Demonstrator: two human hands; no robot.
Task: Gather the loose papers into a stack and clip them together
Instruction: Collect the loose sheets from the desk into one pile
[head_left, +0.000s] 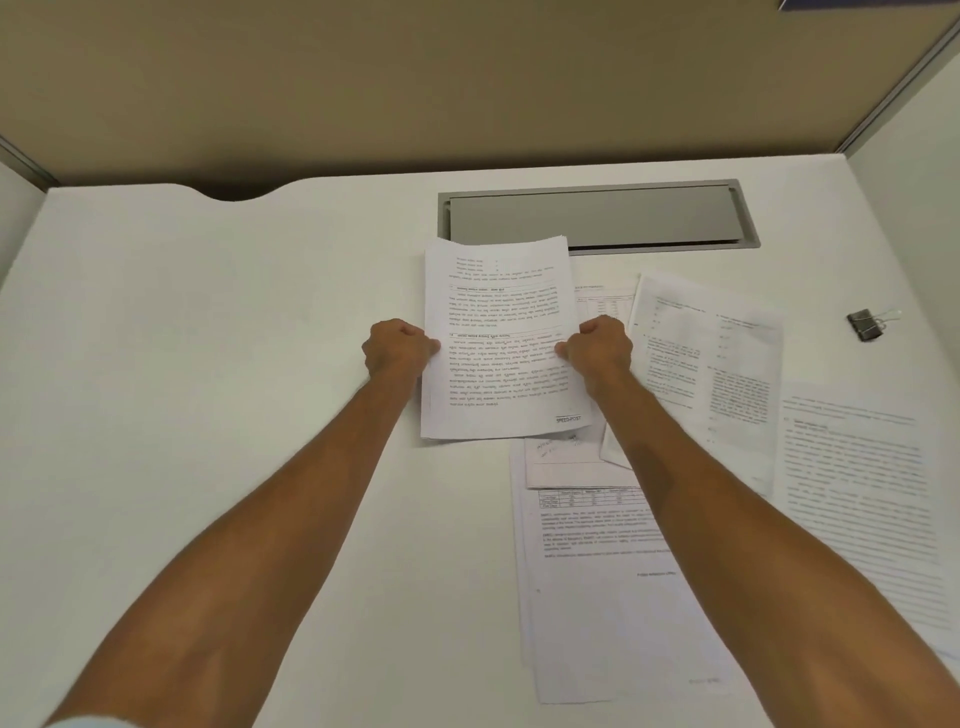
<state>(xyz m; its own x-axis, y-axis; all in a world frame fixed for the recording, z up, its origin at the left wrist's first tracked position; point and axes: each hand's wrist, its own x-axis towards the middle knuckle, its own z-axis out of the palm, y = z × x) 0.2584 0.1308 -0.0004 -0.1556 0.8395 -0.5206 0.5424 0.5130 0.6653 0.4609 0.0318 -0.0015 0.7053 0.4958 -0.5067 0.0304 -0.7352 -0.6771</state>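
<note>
Partly gathered: left hand (399, 349) and right hand (602, 351) clamped on opposite edges of small stack (498, 338). Loose sheets (727, 364) beyond right hand, binder clip (866, 325) farther right, unused.

held sheet (501, 338) | bottom-right corner | reads "SPEED-POST"

Rightmost loose sheet (862, 483) blurred, cut off by right edge
</note>
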